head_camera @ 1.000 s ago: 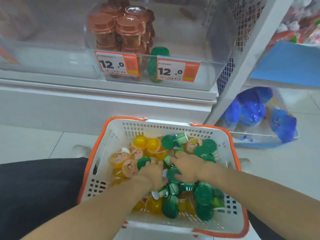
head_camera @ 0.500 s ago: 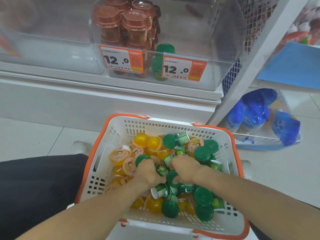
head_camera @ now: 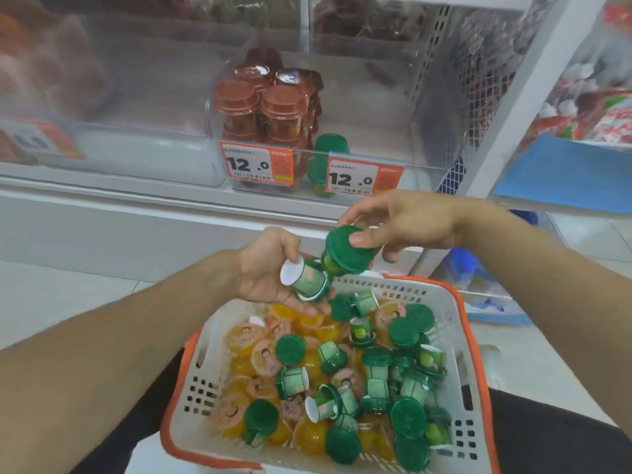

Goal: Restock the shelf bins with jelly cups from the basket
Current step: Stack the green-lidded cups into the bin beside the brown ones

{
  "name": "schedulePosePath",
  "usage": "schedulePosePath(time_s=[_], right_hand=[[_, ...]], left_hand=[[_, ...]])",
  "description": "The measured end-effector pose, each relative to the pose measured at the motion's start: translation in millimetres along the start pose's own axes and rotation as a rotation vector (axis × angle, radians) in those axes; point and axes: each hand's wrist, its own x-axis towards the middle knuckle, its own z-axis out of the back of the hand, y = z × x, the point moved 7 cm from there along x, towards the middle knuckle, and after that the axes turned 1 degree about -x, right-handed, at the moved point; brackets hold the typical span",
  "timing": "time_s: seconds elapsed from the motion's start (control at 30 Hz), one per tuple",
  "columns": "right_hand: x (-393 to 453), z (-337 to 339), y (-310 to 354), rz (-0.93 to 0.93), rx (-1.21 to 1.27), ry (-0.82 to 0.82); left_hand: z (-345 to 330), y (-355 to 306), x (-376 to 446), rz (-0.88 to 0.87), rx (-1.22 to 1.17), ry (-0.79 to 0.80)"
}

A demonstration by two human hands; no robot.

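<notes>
Nearest, a white basket with an orange rim sits on the person's lap, heaped with green-lidded jelly cups on the right and orange jelly cups on the left. Above its far edge the left hand curls its fingers around a green cup lying on its side, white base toward the camera, while the right hand pinches a second green cup by its lid, thumb on top. Beyond them, the clear shelf bin holds stacked brown-lidded cups and green cups behind two orange "12.0" price tags.
</notes>
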Motion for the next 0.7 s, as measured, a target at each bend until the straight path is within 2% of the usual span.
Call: schedulePosePath(time_s=[0.17, 0.3, 0.43, 0.6, 0.7], right_hand=[[-11.6, 14.4, 35.6, 0.045, 0.516, 0.018], [-8.5, 5.0, 32.1, -0.001, 0.729, 0.01], [2.1, 5.1, 25.6, -0.038, 0.749, -0.037], [10.0, 9.4, 28.5, -0.019, 0.689, -0.221], [6.9, 11.4, 35.0, -0.015, 0.597, -0.229]], left_hand=[[-48.6, -68.0, -34.8, -0.075, 0.25, 0.12], [-57.5, -74.4, -48.2, -0.192, 0.31, 0.116], [-51.4, -72.4, -50.0, -0.309, 0.22, 0.137], [-44.5, -79.5, -45.4, -0.381, 0.328, -0.112], [-44.2, -75.7, -41.7, -0.382, 0.345, -0.188]])
